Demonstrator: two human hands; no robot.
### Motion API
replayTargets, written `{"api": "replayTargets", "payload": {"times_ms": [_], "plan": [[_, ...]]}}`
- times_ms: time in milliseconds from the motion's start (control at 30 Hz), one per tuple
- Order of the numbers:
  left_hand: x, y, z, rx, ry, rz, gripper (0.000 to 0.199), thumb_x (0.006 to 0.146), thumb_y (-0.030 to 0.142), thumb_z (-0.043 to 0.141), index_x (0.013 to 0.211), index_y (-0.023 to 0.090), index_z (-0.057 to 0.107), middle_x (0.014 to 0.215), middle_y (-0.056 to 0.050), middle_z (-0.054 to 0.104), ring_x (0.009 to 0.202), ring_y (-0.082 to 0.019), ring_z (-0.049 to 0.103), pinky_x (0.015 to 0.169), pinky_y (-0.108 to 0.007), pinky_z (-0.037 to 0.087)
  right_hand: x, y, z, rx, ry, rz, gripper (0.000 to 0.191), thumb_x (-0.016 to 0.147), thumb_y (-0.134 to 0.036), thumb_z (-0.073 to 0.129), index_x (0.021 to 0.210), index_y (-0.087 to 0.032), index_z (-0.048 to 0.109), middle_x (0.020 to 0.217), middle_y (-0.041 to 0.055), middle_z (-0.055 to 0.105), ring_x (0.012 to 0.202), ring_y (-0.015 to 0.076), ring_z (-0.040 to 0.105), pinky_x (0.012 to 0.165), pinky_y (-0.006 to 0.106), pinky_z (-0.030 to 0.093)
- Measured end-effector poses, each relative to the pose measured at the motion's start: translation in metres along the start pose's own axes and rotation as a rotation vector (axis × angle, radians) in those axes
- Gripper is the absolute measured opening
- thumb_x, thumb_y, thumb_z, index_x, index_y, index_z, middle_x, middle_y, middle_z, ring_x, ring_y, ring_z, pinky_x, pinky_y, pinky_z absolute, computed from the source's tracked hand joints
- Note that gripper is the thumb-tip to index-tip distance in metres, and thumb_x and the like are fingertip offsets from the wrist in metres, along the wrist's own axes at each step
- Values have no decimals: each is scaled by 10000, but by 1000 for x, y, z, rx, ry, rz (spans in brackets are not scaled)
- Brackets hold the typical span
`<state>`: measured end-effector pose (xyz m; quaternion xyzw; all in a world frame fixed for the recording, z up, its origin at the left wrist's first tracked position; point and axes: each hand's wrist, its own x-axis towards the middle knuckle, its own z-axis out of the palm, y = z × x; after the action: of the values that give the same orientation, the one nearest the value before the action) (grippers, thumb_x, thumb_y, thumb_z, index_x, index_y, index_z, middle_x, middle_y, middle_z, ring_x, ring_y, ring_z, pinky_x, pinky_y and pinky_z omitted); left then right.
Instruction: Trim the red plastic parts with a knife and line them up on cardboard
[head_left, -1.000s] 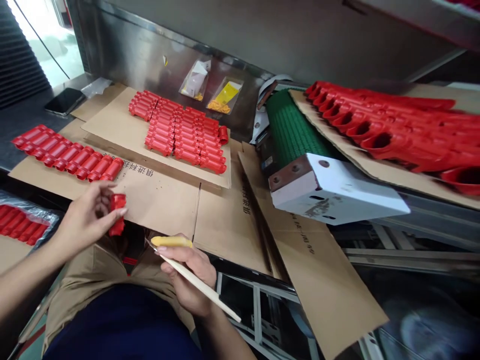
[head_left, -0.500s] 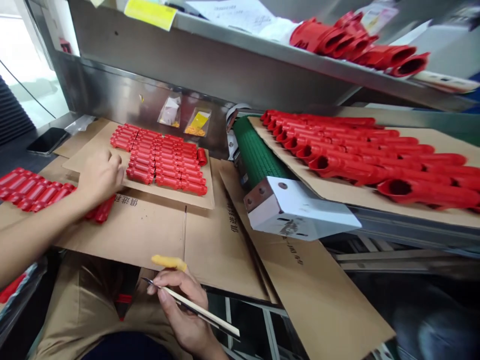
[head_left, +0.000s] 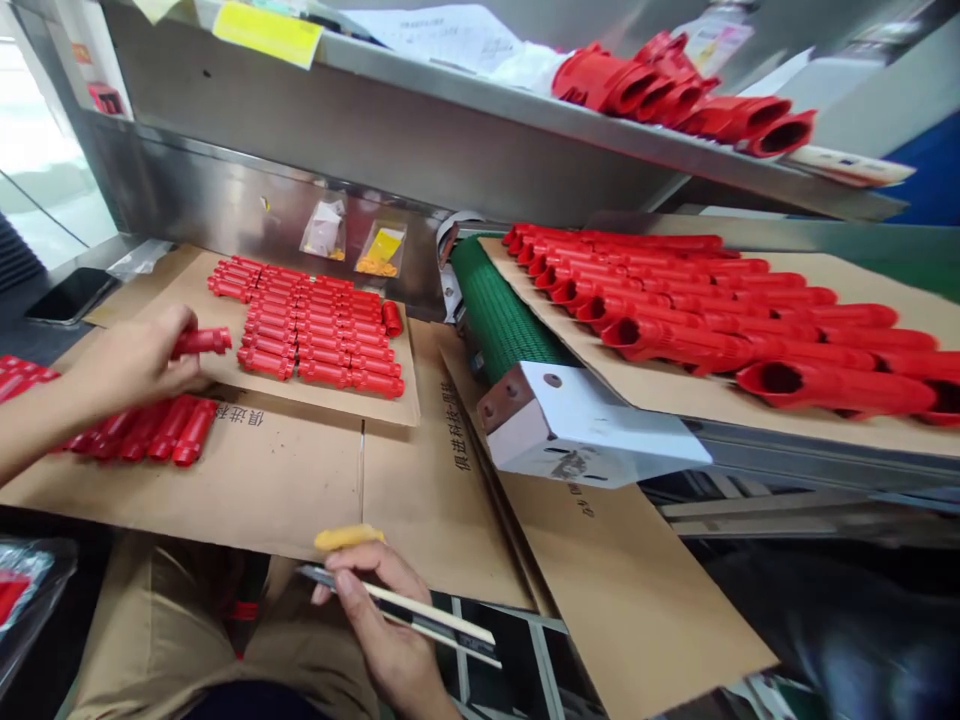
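Blown-out light at upper left, sheen on steel panel (head_left: pixel 225 185), dim lower right, wide-angle stretch, blurry right edge

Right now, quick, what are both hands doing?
Left hand: closed, holding a red tube.
Right hand: closed, holding a slim pale-and-dark tool.

grey metal wall (head_left: pixel 300 130) behind dark worktable (head_left: pixel 46 346); metal shelf (head_left: pixel 450 88) above; bright glare (head_left: pixel 41 165) far left.
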<state>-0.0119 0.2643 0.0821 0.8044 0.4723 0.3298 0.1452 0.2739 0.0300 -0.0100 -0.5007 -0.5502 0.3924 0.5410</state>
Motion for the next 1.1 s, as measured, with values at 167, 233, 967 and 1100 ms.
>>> {"api": "replayTargets", "payload": {"times_ms": [167,233,967,1100], "plan": [[-131,49,1,-414,-139,-143,312,832,345,839,1128,248,860,970,-90,853,767,-297,786,642,-307,620,17,-8,30,176,-93,227,312,989,-504,763,1096,-211,759,692,-23,674,455,95,557,443,206,453],[-167,59,11,-605,-189,-298,273,829,330,856,1095,271,870,957,-110,849,779,-315,795,637,-319,634,21,-14,46,167,-219,269,319,964,-503,779,1065,-200,767,702,-22,667,465,83,519,440,197,429],[-247,41,15,-1146,145,-954,435,853,574,866,743,202,670,605,29,538,562,-105,441,490,-152,368,-1,-24,123,196,-231,497,569,918,-752,725,818,-219,554,585,-22,682,393,73,493,406,171,397],[-256,64,31,-1161,200,-981,458,884,590,835,739,199,647,609,35,522,571,-102,419,498,-151,351,-15,-23,102,151,-262,470,528,959,-710,693,825,-218,556,645,7,724,416,80,514,431,184,412]]}}
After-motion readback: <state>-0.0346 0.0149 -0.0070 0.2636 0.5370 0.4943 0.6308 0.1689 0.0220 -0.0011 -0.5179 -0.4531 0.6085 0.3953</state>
